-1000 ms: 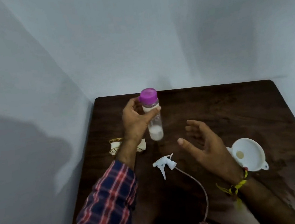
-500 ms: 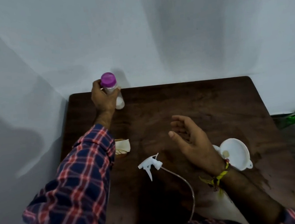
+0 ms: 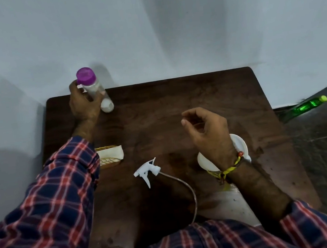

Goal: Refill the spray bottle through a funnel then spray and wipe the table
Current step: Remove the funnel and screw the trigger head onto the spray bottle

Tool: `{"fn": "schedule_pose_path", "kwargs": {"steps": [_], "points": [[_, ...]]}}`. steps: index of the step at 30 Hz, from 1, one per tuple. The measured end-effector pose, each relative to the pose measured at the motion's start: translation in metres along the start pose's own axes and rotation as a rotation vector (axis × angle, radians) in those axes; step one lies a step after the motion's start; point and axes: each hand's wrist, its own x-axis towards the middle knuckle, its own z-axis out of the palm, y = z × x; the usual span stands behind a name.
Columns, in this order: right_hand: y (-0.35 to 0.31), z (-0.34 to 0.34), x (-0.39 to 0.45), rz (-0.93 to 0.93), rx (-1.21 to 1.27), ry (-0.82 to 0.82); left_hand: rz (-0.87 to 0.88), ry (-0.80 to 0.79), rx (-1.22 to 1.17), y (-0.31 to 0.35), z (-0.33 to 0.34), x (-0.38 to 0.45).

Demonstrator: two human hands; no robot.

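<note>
My left hand point(image 3: 83, 105) grips a clear bottle with a purple cap point(image 3: 94, 89), standing at the far left corner of the dark wooden table point(image 3: 156, 108); a little white liquid shows at its bottom. The white spray trigger head point(image 3: 146, 170) with its thin dip tube lies loose on the table near me. A white funnel point(image 3: 239, 145) lies at the right, partly hidden under my right wrist. My right hand point(image 3: 206, 131) hovers above the table with loosely curled fingers and holds nothing.
A folded pale cloth in a small yellow wire holder point(image 3: 110, 156) sits by my left sleeve. A green bottle point(image 3: 306, 106) lies on the dark floor beyond the table's right edge. Grey walls close the back and left sides.
My left hand carried the purple-capped bottle from the table's middle to the far left corner. My right hand's fingers have curled in and it moved over the funnel.
</note>
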Motion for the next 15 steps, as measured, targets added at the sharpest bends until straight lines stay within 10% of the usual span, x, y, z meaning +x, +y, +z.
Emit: {"fn": "schedule_pose_path", "kwargs": {"steps": [7, 15], "points": [[0.042, -0.042, -0.007, -0.032, -0.213, 0.059, -0.061, 0.124, -0.031, 0.034, 0.015, -0.085], [0.082, -0.079, -0.025, 0.053, -0.298, -0.04, -0.056, -0.301, -0.083, 0.039, 0.062, -0.203]]}}
